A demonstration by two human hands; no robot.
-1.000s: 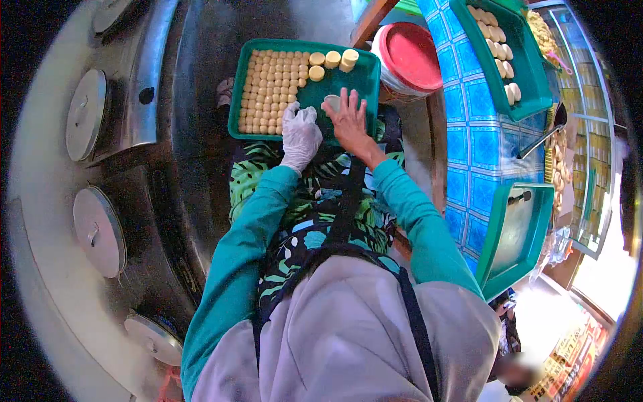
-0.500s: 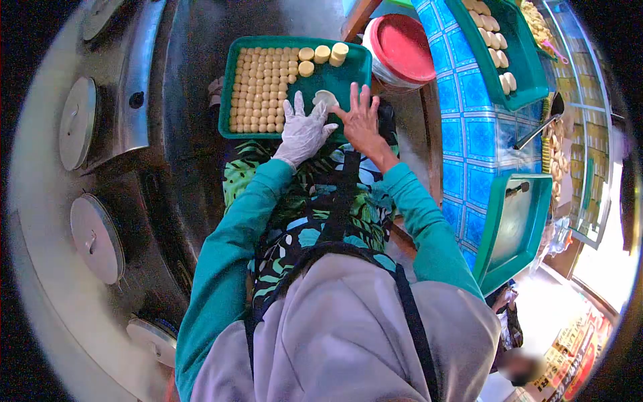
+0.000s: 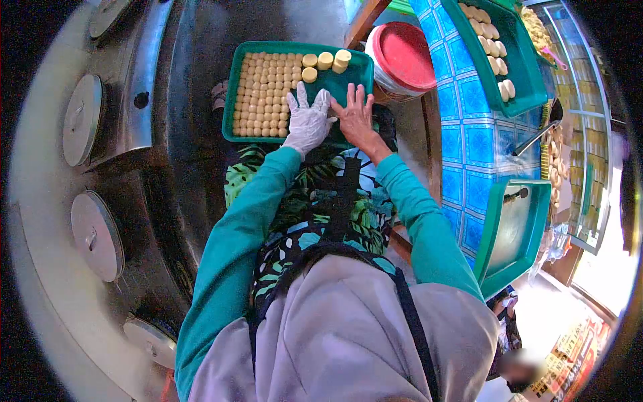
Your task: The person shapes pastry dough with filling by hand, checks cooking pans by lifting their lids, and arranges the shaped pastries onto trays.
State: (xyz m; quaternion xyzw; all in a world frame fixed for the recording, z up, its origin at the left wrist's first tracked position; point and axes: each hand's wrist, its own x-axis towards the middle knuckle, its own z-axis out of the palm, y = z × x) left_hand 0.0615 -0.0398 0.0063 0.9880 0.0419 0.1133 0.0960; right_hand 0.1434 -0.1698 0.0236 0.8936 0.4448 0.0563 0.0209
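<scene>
A green tray [image 3: 231,100] rests at my lap, its left part filled with rows of small round dough balls [image 3: 266,90]. Flat yellowish discs [image 3: 325,61], some stacked, stand near its far right corner. My gloved left hand [image 3: 309,122] lies over the tray's near middle, fingers spread, beside the dough balls. Close to its fingertips is my bare right hand [image 3: 357,120], also with fingers apart. Any dough between or beneath the two hands is hidden.
Right of the tray is a bucket with a red lid [image 3: 405,55]. A blue-tiled table [image 3: 462,147] holds a green tray of oval dough pieces [image 3: 495,60] and another green tray with a brush [image 3: 509,234]. Round metal lids [image 3: 84,120] line the left. Part of a person shows lower right.
A pale flattened dough piece seen between the hands is now hidden. My left hand first opened and moved right from the dough balls, and its fingers now meet near my right hand's fingertips.
</scene>
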